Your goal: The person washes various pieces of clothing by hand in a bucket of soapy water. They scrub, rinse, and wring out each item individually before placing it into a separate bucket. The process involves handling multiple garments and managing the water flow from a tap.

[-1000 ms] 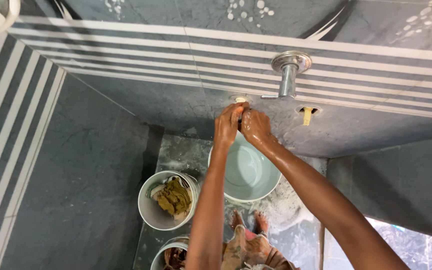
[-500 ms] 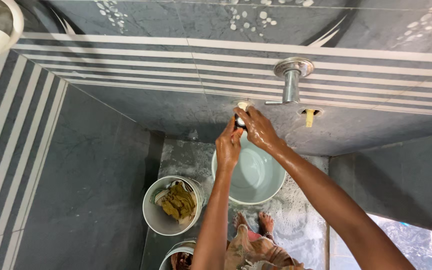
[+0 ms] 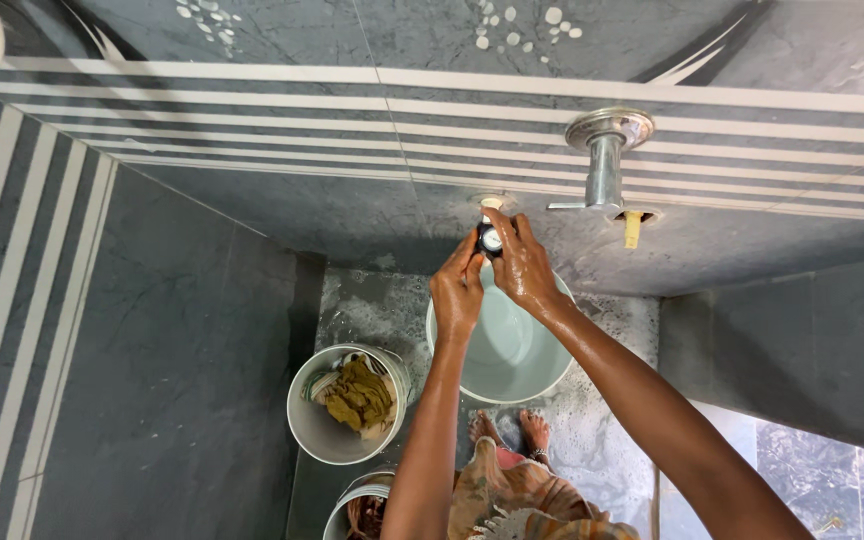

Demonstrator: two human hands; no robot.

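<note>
I look down a dark tiled wall at a small black tap (image 3: 490, 239) that sticks out of a round wall fitting (image 3: 492, 203). My right hand (image 3: 522, 265) is wrapped around the tap from the right. My left hand (image 3: 458, 293) touches it from below left, fingertips on the knob. Both forearms are wet. Straight under the tap stands a large pale green bucket (image 3: 508, 345) on the wet floor.
A chrome tap (image 3: 604, 165) juts from the wall to the right, beside a small yellow plug (image 3: 632, 229). A white bucket (image 3: 344, 405) holds yellow-brown cloth; another bucket (image 3: 360, 510) sits at the bottom edge. My bare feet (image 3: 507, 432) stand on the foamy floor.
My hands have parted a little and now sit on the black tap, which shows between them. The view has shifted slightly right and down the wall.
</note>
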